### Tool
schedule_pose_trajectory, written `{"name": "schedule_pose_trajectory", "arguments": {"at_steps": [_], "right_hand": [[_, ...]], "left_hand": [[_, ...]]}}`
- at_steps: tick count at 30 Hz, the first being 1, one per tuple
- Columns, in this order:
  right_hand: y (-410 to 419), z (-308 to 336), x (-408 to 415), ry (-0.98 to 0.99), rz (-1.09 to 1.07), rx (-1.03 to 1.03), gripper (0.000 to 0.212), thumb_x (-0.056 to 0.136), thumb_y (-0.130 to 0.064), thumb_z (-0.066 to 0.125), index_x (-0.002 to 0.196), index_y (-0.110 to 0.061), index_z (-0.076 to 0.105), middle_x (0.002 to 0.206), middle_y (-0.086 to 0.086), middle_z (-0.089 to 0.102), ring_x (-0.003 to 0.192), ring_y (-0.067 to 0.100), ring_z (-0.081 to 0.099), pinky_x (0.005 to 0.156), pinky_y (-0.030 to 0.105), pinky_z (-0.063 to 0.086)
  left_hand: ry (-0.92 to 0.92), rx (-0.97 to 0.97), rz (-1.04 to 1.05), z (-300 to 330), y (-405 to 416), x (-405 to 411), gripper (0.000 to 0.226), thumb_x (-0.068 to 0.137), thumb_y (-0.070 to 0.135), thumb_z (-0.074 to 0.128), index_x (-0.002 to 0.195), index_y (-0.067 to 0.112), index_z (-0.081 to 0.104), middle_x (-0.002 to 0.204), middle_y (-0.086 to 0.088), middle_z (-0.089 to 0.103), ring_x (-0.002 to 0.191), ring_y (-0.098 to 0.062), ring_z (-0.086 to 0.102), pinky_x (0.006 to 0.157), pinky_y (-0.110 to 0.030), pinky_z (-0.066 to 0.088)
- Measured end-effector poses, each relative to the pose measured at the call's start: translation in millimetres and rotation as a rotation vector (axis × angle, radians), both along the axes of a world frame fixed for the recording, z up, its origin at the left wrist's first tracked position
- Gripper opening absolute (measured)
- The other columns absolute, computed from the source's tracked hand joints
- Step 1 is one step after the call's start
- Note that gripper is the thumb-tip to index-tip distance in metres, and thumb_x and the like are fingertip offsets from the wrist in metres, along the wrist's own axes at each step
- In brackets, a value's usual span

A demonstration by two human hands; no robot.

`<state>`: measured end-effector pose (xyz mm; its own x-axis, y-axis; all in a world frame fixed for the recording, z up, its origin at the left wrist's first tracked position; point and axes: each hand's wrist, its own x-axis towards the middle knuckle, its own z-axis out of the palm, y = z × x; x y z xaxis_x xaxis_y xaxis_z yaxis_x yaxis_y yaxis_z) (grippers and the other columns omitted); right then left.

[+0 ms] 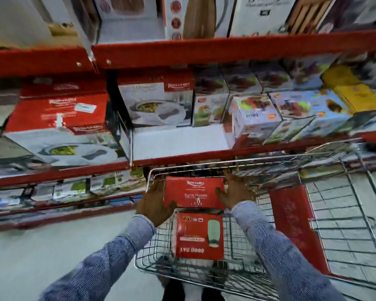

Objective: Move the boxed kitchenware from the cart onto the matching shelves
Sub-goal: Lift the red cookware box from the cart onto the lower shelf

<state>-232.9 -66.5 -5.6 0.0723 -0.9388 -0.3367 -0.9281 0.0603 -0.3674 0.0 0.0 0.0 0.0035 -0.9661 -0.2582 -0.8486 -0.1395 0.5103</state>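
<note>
A red boxed kitchenware item [194, 192] with white lettering sits at the far end of the wire cart [343, 205]. My left hand [155, 202] presses its left side and my right hand [234, 192] presses its right side, so both hands grip it. Just nearer to me in the cart lies a second red box [199, 235] printed with a pale green container. On the middle shelf stand matching red-and-white boxes [155, 101] showing a serving dish, with a bare white gap [178, 142] in front of them.
Red shelf rails [204, 51] run across above the cart. A large matching box [59, 127] lies at the left; small colourful boxes [254, 116] fill the shelf at the right. The cart's red child-seat flap [291, 216] stands to the right. Grey floor lies below left.
</note>
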Motion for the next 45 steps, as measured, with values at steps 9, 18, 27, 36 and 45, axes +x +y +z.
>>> {"name": "schedule_pose_trajectory", "arguments": {"at_steps": [9,18,27,36,45], "right_hand": [[9.6,-47.2,-3.5,-0.255,-0.275,0.435,0.047,0.092,-0.028,0.052,0.135,-0.009,0.046,0.139,0.018,0.051,0.116,0.028,0.057,0.097,0.031,0.047],[10.0,13.5,-0.7,-0.626,-0.574,0.074,0.026,0.082,-0.046,0.057,0.087,-0.025,0.072,0.089,-0.002,0.074,0.087,0.021,0.067,0.079,0.031,0.05],[-15.2,128.4,17.1,-0.736,-0.499,-0.234,0.038,0.071,-0.05,0.059,0.082,-0.017,0.073,0.081,0.001,0.074,0.078,0.02,0.069,0.076,0.03,0.053],[-43.5,188.6,38.0,-0.75,-0.305,-0.344,0.021,0.086,-0.029,0.061,0.097,-0.015,0.073,0.088,-0.001,0.069,0.08,0.013,0.062,0.064,0.017,0.046],[-77.3,166.9,66.0,-0.688,-0.144,-0.268,0.025,0.092,-0.023,0.055,0.114,-0.018,0.064,0.104,-0.001,0.067,0.096,0.017,0.061,0.092,0.032,0.047]], "left_hand": [[0.513,0.458,0.469,-94.5,-11.8,16.3,0.054,0.066,0.042,0.067,0.116,0.024,0.066,0.117,-0.004,0.071,0.1,-0.023,0.062,0.099,-0.037,0.046],[0.739,0.244,0.679,7.9,-3.5,27.2,0.01,0.074,0.022,0.066,0.065,0.019,0.07,0.077,-0.011,0.068,0.081,-0.034,0.061,0.091,-0.057,0.051],[0.476,-0.228,0.586,134.3,2.2,46.1,0.056,0.062,0.058,0.052,0.088,0.015,0.075,0.078,-0.011,0.076,0.077,-0.032,0.071,0.08,-0.046,0.058],[0.41,-0.467,0.616,182.8,-8.6,61.4,0.03,0.076,0.045,0.054,0.081,0.023,0.075,0.071,-0.013,0.076,0.07,-0.028,0.071,0.072,-0.039,0.057],[0.302,-0.5,0.591,162.1,-34.9,78.5,0.035,0.093,0.018,0.055,0.127,0.022,0.062,0.083,-0.008,0.072,0.061,-0.011,0.052,0.068,-0.024,0.041]]}}
